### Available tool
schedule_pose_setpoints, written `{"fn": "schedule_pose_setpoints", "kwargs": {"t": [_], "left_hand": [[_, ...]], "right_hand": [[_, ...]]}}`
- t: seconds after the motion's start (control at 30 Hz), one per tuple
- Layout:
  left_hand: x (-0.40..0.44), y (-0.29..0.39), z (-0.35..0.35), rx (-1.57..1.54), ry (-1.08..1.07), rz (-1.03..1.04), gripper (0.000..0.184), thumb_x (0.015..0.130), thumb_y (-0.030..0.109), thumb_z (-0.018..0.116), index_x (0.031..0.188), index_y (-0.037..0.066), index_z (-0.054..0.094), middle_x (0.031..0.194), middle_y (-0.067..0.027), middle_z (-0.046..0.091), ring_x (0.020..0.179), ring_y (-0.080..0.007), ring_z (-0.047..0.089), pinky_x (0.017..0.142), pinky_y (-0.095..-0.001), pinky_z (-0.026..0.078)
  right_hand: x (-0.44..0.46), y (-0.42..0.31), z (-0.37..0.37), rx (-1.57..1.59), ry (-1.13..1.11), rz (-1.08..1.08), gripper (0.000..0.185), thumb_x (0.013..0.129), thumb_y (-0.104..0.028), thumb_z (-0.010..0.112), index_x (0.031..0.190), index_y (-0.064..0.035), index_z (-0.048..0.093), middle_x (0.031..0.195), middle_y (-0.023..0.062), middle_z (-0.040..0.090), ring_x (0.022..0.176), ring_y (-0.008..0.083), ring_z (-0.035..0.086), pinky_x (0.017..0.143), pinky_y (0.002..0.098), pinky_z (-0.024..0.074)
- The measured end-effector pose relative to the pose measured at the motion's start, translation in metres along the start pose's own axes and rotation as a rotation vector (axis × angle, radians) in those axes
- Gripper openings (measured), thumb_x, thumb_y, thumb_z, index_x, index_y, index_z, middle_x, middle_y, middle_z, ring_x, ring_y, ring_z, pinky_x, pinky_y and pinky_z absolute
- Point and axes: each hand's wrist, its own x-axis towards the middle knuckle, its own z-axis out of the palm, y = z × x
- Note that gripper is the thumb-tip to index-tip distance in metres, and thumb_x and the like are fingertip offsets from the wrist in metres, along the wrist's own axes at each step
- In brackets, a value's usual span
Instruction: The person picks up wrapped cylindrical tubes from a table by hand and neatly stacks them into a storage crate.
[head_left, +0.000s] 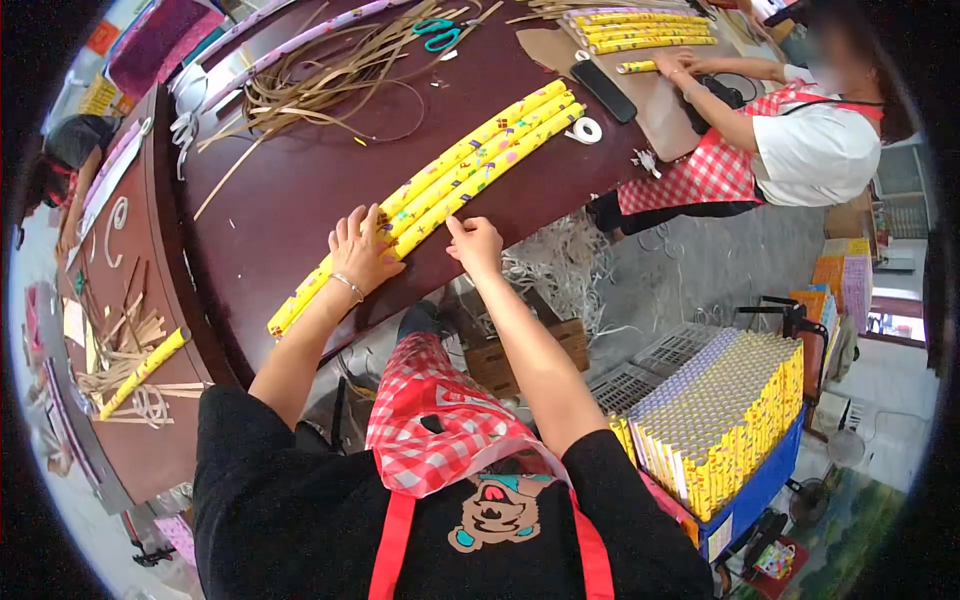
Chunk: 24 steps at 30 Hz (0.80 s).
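Note:
Several long yellow patterned tubes (480,150) lie side by side in a slanting row on the dark red table. My left hand (365,250), with a bracelet at the wrist, rests on them with its fingers spread. At the row's near edge, beside the nearest tube, is my right hand (475,245). Its fingers are curled and the fingertips are drawn together; whatever they hold, if anything, is too small to make out. Close to the tubes' far end sit a white tape roll (584,130) and a black phone (604,92).
Brown strips (310,90) and teal scissors (438,35) lie farther back. At right, a co-worker (800,140) handles a yellow tube (637,67). A blue crate (755,480) packed with tubes stands low right. Another person (75,150) is at far left. Shredded paper (560,265) covers the floor.

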Motion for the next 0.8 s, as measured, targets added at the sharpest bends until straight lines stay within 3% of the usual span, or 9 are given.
{"fn": "schedule_pose_setpoints", "kwargs": {"t": [0.1, 0.2, 0.37, 0.47, 0.57, 0.6, 0.67, 0.73, 0.8], "left_hand": [[0.004, 0.003, 0.002, 0.026, 0.121, 0.203, 0.05, 0.068, 0.028, 0.065, 0.112, 0.013, 0.047, 0.112, -0.0096, 0.043, 0.105, -0.0292, 0.039, 0.089, -0.0403, 0.031], [0.008, 0.009, 0.0, 0.044, 0.088, 0.186, 0.033, 0.074, 0.022, 0.059, 0.105, 0.013, 0.054, 0.108, -0.0084, 0.046, 0.103, -0.0279, 0.04, 0.088, -0.0402, 0.032], [0.015, 0.009, 0.011, 0.112, 0.082, 0.17, 0.026, 0.07, 0.019, 0.06, 0.095, 0.01, 0.056, 0.096, -0.0064, 0.05, 0.094, -0.0241, 0.045, 0.08, -0.0364, 0.035], [0.02, 0.016, 0.011, 0.206, -0.013, 0.125, 0.022, 0.069, 0.018, 0.061, 0.088, 0.009, 0.056, 0.09, -0.0054, 0.051, 0.089, -0.0225, 0.046, 0.076, -0.0341, 0.035], [0.023, 0.022, 0.011, 0.302, -0.182, 0.088, 0.025, 0.073, 0.026, 0.061, 0.089, 0.007, 0.054, 0.093, -0.0079, 0.052, 0.092, -0.0225, 0.046, 0.078, -0.0335, 0.036], [0.022, 0.024, 0.014, 0.296, -0.185, 0.086, 0.025, 0.073, 0.026, 0.061, 0.089, 0.007, 0.054, 0.093, -0.0079, 0.052, 0.092, -0.0225, 0.046, 0.078, -0.0335, 0.036], [0.018, 0.028, 0.016, 0.248, -0.12, 0.053, 0.025, 0.073, 0.024, 0.061, 0.089, 0.007, 0.053, 0.096, -0.0092, 0.051, 0.092, -0.0221, 0.045, 0.079, -0.0334, 0.035], [0.013, 0.028, 0.017, 0.193, -0.121, 0.046, 0.027, 0.075, 0.02, 0.059, 0.094, 0.004, 0.049, 0.099, -0.0133, 0.05, 0.091, -0.0272, 0.047, 0.076, -0.0366, 0.038], [0.005, 0.03, 0.015, -0.037, -0.082, -0.082, 0.025, 0.079, 0.019, 0.055, 0.096, 0.003, 0.047, 0.096, -0.0144, 0.05, 0.091, -0.0301, 0.05, 0.075, -0.0383, 0.043]], "right_hand": [[0.012, -0.019, -0.003, -0.029, 0.031, 0.111, 0.041, 0.077, -0.033, 0.063, 0.078, 0.0064, 0.053, 0.062, 0.015, 0.059, 0.048, 0.0192, 0.061, 0.042, 0.0266, 0.0498], [0.015, -0.039, -0.005, -0.118, -0.007, 0.111, 0.042, 0.076, -0.036, 0.062, 0.077, 0.0049, 0.054, 0.062, 0.0143, 0.06, 0.049, 0.0229, 0.061, 0.046, 0.0305, 0.049], [0.032, -0.023, 0.007, -0.065, -0.004, 0.115, 0.039, 0.075, -0.03, 0.064, 0.081, 0.0075, 0.054, 0.066, 0.0146, 0.061, 0.049, 0.0236, 0.061, 0.048, 0.0297, 0.0502], [0.03, -0.017, 0.0, 0.104, -0.085, 0.136, 0.034, 0.077, -0.026, 0.063, 0.08, 0.0072, 0.055, 0.072, 0.0137, 0.062, 0.058, 0.0191, 0.063, 0.05, 0.0288, 0.0522], [0.017, -0.003, -0.009, 0.411, -0.153, 0.118, 0.03, 0.082, -0.019, 0.058, 0.101, 0.0018, 0.047, 0.094, 0.012, 0.057, 0.084, 0.019, 0.059, 0.074, 0.0322, 0.0496], [0.009, -0.003, -0.015, 0.406, -0.152, 0.121, 0.03, 0.082, -0.019, 0.058, 0.101, 0.0018, 0.047, 0.094, 0.012, 0.057, 0.084, 0.019, 0.059, 0.074, 0.0322, 0.0496], [-0.006, -0.005, -0.025, 0.735, -0.162, 0.067, 0.027, 0.084, -0.015, 0.054, 0.103, 0.0001, 0.044, 0.092, 0.0112, 0.057, 0.085, 0.02, 0.059, 0.077, 0.0337, 0.0483], [-0.016, -0.01, -0.038, 0.79, -0.187, 0.065, 0.023, 0.086, -0.013, 0.048, 0.106, -0.0023, 0.042, 0.094, 0.0116, 0.055, 0.09, 0.0214, 0.056, 0.082, 0.0362, 0.0456], [-0.026, -0.018, -0.053, 1.025, -0.245, -0.058, 0.024, 0.087, -0.013, 0.043, 0.109, -0.0038, 0.041, 0.096, 0.0113, 0.052, 0.091, 0.0215, 0.053, 0.085, 0.0377, 0.043]]}}
